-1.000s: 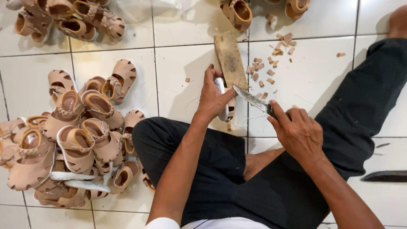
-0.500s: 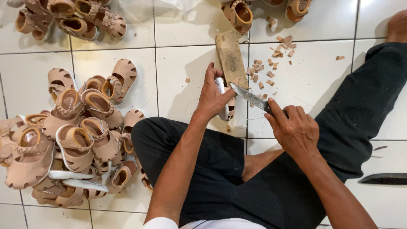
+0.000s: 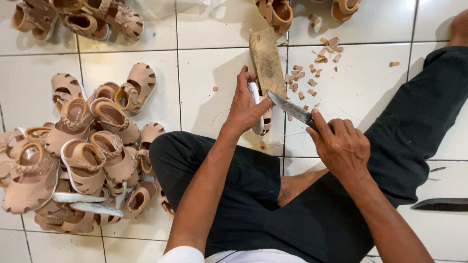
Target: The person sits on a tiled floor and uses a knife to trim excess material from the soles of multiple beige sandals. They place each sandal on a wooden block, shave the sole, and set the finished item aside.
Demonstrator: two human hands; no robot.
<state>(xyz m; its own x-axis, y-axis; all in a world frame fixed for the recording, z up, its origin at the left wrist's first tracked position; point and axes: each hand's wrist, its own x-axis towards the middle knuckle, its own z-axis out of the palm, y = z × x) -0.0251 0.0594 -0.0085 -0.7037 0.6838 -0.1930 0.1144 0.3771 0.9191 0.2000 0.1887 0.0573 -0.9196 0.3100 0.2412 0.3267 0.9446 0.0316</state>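
Behind the left hand (image 3: 246, 104), clamped on a mostly hidden sandal (image 3: 257, 109), the right hand (image 3: 341, 146) grips a knife (image 3: 291, 108).

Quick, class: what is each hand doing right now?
Left hand: closed around a small sandal, holding it against the wooden block.
Right hand: closed on a knife.

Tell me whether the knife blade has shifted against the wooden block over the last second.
No. The knife in the right hand keeps its tip at the lower end of the wooden block, beside the sandal gripped by the left hand.
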